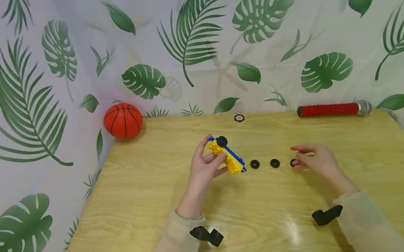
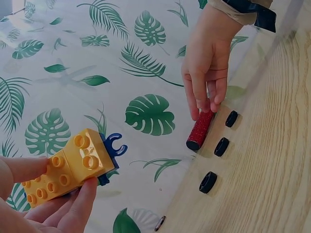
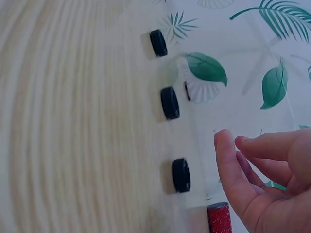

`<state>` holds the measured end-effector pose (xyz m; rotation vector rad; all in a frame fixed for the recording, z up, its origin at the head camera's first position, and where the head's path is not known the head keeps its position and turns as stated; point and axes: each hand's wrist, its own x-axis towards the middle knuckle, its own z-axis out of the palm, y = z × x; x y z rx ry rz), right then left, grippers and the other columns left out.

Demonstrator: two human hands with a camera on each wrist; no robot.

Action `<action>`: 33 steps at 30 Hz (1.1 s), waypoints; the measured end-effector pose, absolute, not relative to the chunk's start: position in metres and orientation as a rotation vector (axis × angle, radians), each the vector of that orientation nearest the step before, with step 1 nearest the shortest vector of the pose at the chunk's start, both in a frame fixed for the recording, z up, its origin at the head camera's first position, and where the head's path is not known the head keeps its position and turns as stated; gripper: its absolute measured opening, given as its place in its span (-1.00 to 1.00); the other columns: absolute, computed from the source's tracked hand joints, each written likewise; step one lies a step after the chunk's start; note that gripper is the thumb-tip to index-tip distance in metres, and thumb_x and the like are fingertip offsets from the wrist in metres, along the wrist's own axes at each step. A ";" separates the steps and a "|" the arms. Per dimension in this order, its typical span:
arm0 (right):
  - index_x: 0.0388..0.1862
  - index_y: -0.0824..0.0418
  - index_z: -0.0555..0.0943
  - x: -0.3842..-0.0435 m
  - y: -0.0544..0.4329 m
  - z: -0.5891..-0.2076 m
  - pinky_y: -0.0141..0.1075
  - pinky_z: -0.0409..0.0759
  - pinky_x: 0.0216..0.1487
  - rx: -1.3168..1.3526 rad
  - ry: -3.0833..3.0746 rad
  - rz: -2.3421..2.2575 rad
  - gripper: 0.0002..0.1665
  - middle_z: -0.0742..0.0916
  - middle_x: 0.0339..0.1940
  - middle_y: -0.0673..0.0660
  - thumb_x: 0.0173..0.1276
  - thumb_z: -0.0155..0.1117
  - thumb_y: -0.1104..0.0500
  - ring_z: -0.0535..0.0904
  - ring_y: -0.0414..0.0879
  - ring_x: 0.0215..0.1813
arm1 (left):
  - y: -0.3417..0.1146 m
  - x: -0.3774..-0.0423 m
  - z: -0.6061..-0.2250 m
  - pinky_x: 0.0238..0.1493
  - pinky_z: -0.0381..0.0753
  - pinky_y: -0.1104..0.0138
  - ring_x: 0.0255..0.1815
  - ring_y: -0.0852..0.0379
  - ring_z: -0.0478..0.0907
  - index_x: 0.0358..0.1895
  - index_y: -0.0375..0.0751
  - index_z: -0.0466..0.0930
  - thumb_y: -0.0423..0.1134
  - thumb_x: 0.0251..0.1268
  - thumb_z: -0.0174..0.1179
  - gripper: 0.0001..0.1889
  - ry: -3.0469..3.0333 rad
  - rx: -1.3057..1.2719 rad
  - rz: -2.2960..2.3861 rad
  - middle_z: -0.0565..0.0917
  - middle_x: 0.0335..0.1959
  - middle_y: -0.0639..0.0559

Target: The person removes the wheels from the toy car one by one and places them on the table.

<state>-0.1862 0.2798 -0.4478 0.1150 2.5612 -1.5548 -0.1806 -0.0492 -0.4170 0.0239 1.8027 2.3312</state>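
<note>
My left hand grips a toy car with a yellow studded block body and a blue base, raised over the table. One black wheel shows on its base, towards the far end. In the left wrist view, the yellow block lies between thumb and fingers, with a blue hook at its end. Three loose black wheels stand in a row: a left one, a middle one and a right one. My right hand hovers by the right wheel, fingers loosely bent, holding nothing.
A red basketball sits at the table's back left corner. Along the back edge lie a poker chip and a red microphone with a silver head. Behind the wooden table hangs a leaf-patterned cloth.
</note>
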 end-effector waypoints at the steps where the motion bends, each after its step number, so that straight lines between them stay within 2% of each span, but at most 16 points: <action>1: 0.36 0.53 0.37 -0.186 0.278 -0.447 -0.28 0.74 -0.12 0.107 2.564 -1.559 -0.52 0.48 0.22 0.56 0.56 0.00 0.30 0.73 -0.29 -0.27 | -0.049 -0.180 -0.417 0.00 0.69 -0.02 0.06 -0.12 0.69 0.52 0.10 0.17 -0.39 0.36 0.23 -0.27 1.807 0.015 2.330 0.67 0.09 -0.34; 7: 0.34 0.47 0.43 -0.187 0.263 -0.437 -0.30 0.74 -0.16 0.044 2.637 -1.525 -0.54 0.59 0.09 0.55 0.56 0.03 0.26 0.74 -0.27 -0.27 | -0.050 -0.179 -0.418 0.02 0.69 -0.01 0.05 -0.08 0.68 0.49 -0.01 0.17 -0.36 0.34 0.26 -0.30 1.807 -0.037 2.327 0.66 0.12 -0.32; 12: 0.31 0.47 0.46 -0.186 0.248 -0.426 -0.35 0.73 -0.18 -0.011 2.665 -1.543 -0.55 0.55 0.19 0.52 0.55 0.05 0.25 0.69 -0.40 -0.29 | -0.050 -0.179 -0.420 0.03 0.69 -0.01 0.06 -0.08 0.68 0.45 -0.08 0.22 -0.34 0.35 0.26 -0.35 1.822 -0.033 2.314 0.65 0.13 -0.31; 19: 0.33 0.42 0.46 -0.187 0.234 -0.409 -0.41 0.72 -0.17 -0.065 2.654 -1.613 -0.53 0.55 0.14 0.42 0.56 0.05 0.20 0.68 -0.41 -0.27 | -0.047 -0.180 -0.417 0.00 0.70 0.02 -0.04 -0.02 0.68 0.42 -0.01 0.30 -0.35 0.32 0.28 -0.37 1.814 -0.003 2.318 0.64 0.10 -0.27; 25: 0.32 0.38 0.48 -0.189 0.223 -0.398 -0.43 0.71 -0.17 -0.101 2.671 -1.598 -0.54 0.59 0.13 0.41 0.56 0.07 0.18 0.70 -0.36 -0.26 | -0.042 -0.182 -0.415 -0.03 0.71 0.01 -0.12 0.02 0.68 0.40 -0.04 0.36 -0.36 0.32 0.29 -0.41 1.827 0.032 2.316 0.58 0.10 -0.25; 33: 0.30 0.40 0.50 -0.193 0.201 -0.396 -0.40 0.72 -0.17 -0.166 2.611 -1.660 -0.57 0.58 0.11 0.39 0.54 0.09 0.25 0.70 -0.34 -0.25 | -0.046 -0.182 -0.419 -0.02 0.71 0.04 -0.06 0.02 0.68 0.40 -0.04 0.40 -0.37 0.31 0.29 -0.40 1.834 -0.016 2.286 0.62 0.13 -0.21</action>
